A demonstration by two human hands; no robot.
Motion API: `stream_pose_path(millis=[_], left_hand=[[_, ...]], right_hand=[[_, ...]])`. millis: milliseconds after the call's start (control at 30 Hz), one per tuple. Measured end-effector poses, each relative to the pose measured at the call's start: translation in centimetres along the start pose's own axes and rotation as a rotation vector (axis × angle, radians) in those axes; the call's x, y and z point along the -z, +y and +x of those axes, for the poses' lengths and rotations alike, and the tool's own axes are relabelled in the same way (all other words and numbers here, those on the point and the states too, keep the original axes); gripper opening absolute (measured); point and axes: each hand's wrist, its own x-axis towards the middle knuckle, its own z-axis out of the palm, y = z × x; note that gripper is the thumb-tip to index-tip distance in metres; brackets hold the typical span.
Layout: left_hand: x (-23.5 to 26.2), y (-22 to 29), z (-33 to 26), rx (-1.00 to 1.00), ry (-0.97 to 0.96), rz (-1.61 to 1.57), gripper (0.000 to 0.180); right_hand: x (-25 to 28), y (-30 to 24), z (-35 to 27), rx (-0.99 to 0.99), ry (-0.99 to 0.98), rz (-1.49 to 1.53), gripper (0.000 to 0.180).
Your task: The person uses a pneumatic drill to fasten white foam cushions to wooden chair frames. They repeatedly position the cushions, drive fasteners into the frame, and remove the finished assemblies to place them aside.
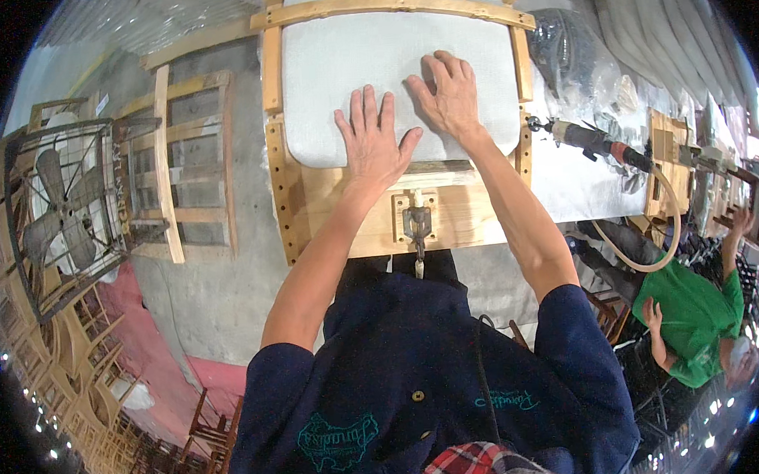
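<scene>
Beneath the left hand (373, 147) and right hand (451, 100), a pale round-cornered panel (387, 61) lies between wooden rails (272, 79), which probably stop it sliding. Both rest open, fingers loosely spread, gripping nothing. Right of them lies a hose-fed power tool (593, 140), seemingly within reach.

Furniture workshop, massed wooden chair frames (69, 343), hose-fed power tool (582, 138), workbench (469, 219) with metal clamp (417, 222)
</scene>
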Motion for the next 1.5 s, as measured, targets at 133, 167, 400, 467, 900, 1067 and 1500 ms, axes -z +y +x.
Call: stream_pose_path(millis=[133, 167, 400, 467, 900, 1067, 1500], left_hand=[[-0.1, -0.5, -0.4, 0.03, -0.014, 0.023, 0.084], [0.1, -0.5, -0.5, 0.037, -0.01, 0.037, 0.085], [-0.3, 0.2, -1.1, -0.015, 0.007, 0.054, 0.087], [-0.4, -0.2, -0.5, 0.002, 0.011, 0.043, 0.088], [-0.3, 0.2, 4.3, -0.126, 0.006, 0.132, 0.095], [-0.9, 1.1, 4.9, -0.145, -0.073, 0.152, 0.093], [0.6, 1.1, 4.9, -0.134, -0.041, 0.161, 0.086]], right_hand=[[4.9, -0.3, 2.9, 0.025, 0.221, 0.013, 0.059], [6.2, -0.7, 3.6, 0.001, 0.255, -0.003, 0.065], [0.3, 2.9, -0.9, -0.202, -0.16, -0.185, 0.1], [0.6, 2.8, -0.2, -0.194, -0.14, -0.171, 0.099], [10.6, -0.7, -5.8, -0.545, -0.095, 0.465, 0.05], [14.1, 10.6, -20.1, -0.758, 0.109, 0.181, 0.02], [9.1, 38.6, -8.0, -0.533, -0.15, -0.441, 0.05]])
